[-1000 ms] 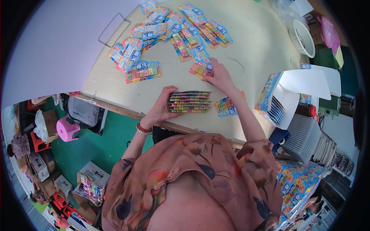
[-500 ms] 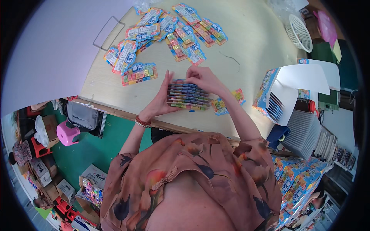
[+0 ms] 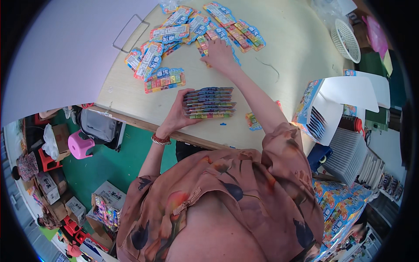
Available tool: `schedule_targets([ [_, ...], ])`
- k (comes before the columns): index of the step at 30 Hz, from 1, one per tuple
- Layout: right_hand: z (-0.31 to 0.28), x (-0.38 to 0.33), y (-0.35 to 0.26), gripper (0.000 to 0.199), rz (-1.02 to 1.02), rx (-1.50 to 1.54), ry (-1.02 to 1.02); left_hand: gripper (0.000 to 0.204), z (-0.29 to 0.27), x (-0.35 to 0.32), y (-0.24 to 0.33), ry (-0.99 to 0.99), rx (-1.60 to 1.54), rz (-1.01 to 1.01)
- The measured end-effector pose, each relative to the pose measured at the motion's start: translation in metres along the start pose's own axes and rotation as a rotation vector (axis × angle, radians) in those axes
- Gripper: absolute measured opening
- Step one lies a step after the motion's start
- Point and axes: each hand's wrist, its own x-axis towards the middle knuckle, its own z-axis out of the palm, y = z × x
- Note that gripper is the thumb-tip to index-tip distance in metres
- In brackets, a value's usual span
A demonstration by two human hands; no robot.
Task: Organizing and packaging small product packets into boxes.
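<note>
My left hand (image 3: 177, 114) grips a stack of blister packs (image 3: 209, 103) from its left side, near the table's front edge. The packs stand layered one behind another, with blue tops and small coloured pieces along the bottom. My right hand (image 3: 220, 56) is stretched out to the loose blister packs at the far middle, fingers spread over a pack (image 3: 203, 42) and partly covering it. A scattered heap of packs (image 3: 169, 32) lies to its left, some face down. One face-up pack (image 3: 165, 80) rests closer to the stack. Another pack (image 3: 253, 122) is partly hidden under my right forearm.
An open display carton (image 3: 312, 118) with packs inside stands at the table's right. A white plastic basket (image 3: 345, 40) sits at the far right. Beyond the left edge are a pink stool (image 3: 80, 145) and boxes on the green floor. Wrapped cartons (image 3: 338, 205) stand at lower right.
My right hand has left the stack and moved forward onto the loose packs at the far middle. My left hand still holds the stack, which has shifted slightly left.
</note>
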Motion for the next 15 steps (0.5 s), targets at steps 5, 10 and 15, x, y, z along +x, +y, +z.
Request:
schedule_targets([
  [5, -0.003, -0.03, 0.03, 0.04, 0.069, 0.077, -0.106, 0.09, -0.002, -0.003, -0.003, -0.026, -0.051, -0.036],
  [10, -0.02, -0.107, 0.061, 0.027, -0.305, 0.2, 0.061, 0.093, -0.004, -0.002, -0.007, -0.067, -0.149, -0.095],
  [15, -0.03, -0.137, 0.063, 0.029, -0.321, 0.328, -0.054, 0.095, -0.01, 0.009, -0.011, 0.007, 0.262, 0.231],
])
